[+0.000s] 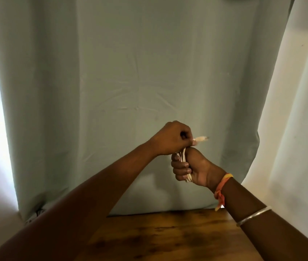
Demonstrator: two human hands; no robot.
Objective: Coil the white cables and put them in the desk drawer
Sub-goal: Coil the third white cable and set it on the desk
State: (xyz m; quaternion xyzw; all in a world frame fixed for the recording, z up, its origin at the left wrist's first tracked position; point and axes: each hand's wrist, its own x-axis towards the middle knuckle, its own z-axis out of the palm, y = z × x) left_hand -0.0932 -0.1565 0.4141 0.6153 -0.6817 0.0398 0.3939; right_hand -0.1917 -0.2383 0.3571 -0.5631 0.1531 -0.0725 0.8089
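A white cable (pixel 183 158) is bunched into a small bundle inside my right hand (pixel 192 166), whose fingers are closed around its loops. My left hand (pixel 170 139) sits just above and to the left, fist closed, pinching the cable's free end; the white plug (pixel 202 138) sticks out to the right of that fist. Both hands are raised above the desk, in front of the curtain. Most of the cable is hidden inside the two fists. No drawer is in view.
A brown wooden desk top (pixel 168 240) fills the bottom centre. A pale green curtain (pixel 130 72) hangs behind it, with white walls (pixel 300 129) on both sides. My right wrist wears an orange band (pixel 221 187) and a silver bangle (pixel 254 216).
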